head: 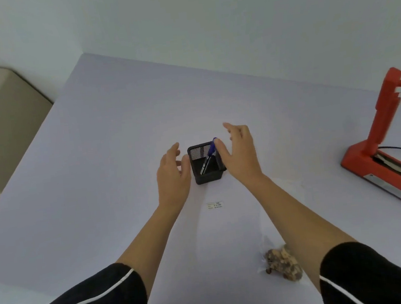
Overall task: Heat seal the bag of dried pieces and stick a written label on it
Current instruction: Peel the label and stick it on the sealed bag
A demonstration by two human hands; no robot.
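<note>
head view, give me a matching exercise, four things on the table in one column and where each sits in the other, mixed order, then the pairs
Things:
1. pen holder
2. heat sealer
3. label
4. dried pieces

Places:
A. far right of the table, arm raised
B. between the two open hands
C. near edge, beside the right forearm
D. flat on the table, just nearer than the pen holder

Pairs: 1-B, 2-A, 3-D, 4-C
</note>
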